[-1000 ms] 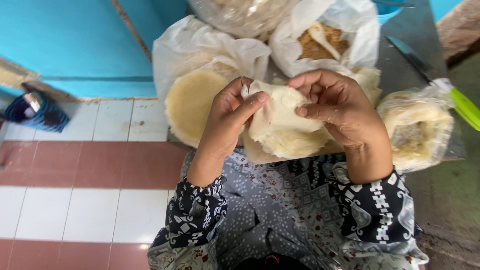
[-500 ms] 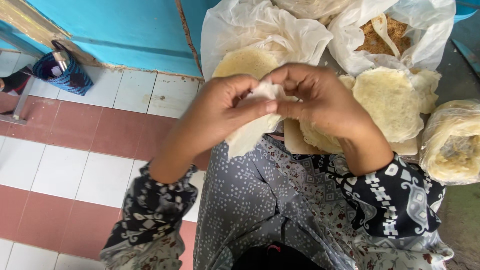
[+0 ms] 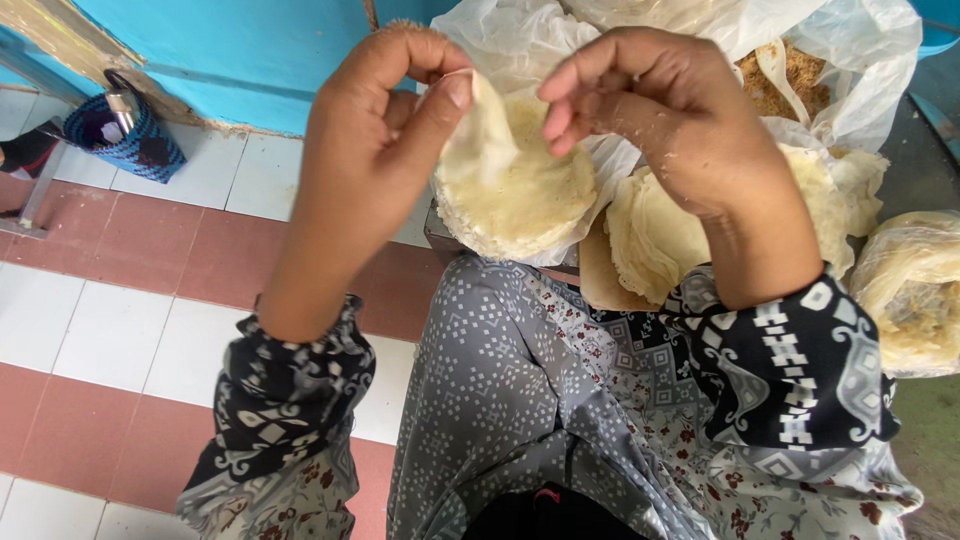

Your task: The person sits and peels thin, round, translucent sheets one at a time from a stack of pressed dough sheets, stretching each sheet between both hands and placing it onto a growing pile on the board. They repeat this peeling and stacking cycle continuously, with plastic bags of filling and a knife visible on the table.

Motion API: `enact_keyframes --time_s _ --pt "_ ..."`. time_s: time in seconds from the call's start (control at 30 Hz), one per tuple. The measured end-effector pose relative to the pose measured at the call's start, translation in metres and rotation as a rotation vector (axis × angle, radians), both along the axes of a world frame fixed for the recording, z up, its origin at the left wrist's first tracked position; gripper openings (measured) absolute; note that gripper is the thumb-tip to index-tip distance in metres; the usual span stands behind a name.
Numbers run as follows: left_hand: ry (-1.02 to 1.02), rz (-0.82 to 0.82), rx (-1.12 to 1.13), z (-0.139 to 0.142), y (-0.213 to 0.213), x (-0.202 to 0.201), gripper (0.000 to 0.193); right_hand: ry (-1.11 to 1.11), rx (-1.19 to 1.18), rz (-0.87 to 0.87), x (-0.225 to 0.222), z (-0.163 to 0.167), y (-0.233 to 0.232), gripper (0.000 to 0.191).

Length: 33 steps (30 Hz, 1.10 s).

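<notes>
My left hand (image 3: 385, 130) pinches a thin pale dough sheet (image 3: 478, 130) between thumb and fingers, lifted above my lap. My right hand (image 3: 665, 110) is raised beside it, fingers bunched near the sheet's edge; whether they touch it I cannot tell. Directly below lies a round stack of the same pale sheets (image 3: 525, 205) in a plastic bag. A second stack (image 3: 655, 235) sits to the right on a brown board (image 3: 600, 275).
A white plastic bag (image 3: 850, 60) at the upper right holds a brown crumbly filling (image 3: 800, 70). Another bagged stack (image 3: 910, 290) lies at the far right. A blue woven basket (image 3: 125, 135) stands on the red and white tiled floor by the blue wall.
Both hands have risen and drawn apart. The sheet, folded between them before, now hangs from my left fingers. The camera has shifted.
</notes>
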<state>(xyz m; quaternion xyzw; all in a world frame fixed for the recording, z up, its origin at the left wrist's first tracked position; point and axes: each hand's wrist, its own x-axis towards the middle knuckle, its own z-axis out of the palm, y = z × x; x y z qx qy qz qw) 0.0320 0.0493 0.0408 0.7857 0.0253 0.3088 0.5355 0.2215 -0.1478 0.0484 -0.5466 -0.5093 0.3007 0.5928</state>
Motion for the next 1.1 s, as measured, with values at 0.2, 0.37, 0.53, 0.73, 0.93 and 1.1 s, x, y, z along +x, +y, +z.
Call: enact_keyframes --time_s 0.2,0.37,0.53,0.73,0.93,1.1 --pt "-0.230 0.290 0.470 0.004 -0.027 0.006 0.005 0.118 0.006 -0.516 -0.058 -0.026 0.009 0.022" --pt "-0.041 0.097 -0.084 -0.005 -0.039 -0.004 0.007 0.240 0.184 -0.362 -0.102 -0.054 -0.004 0.044" --pt "-0.064 -0.308 -0.820 -0.042 -0.074 -0.018 0.015 0.660 0.168 -0.125 -0.122 -0.085 -0.029 0.042" --pt "0.116 -0.399 -1.303 -0.094 -0.113 -0.049 0.025 0.832 0.105 -0.136 -0.129 -0.114 -0.100 0.018" --pt "0.400 -0.487 -1.293 -0.135 -0.136 -0.068 0.041 0.781 0.061 -0.298 -0.140 -0.117 -0.147 0.012" --pt "0.443 -0.547 -1.147 -0.159 -0.149 -0.088 0.031 0.837 0.024 -0.336 -0.149 -0.125 -0.146 0.017"
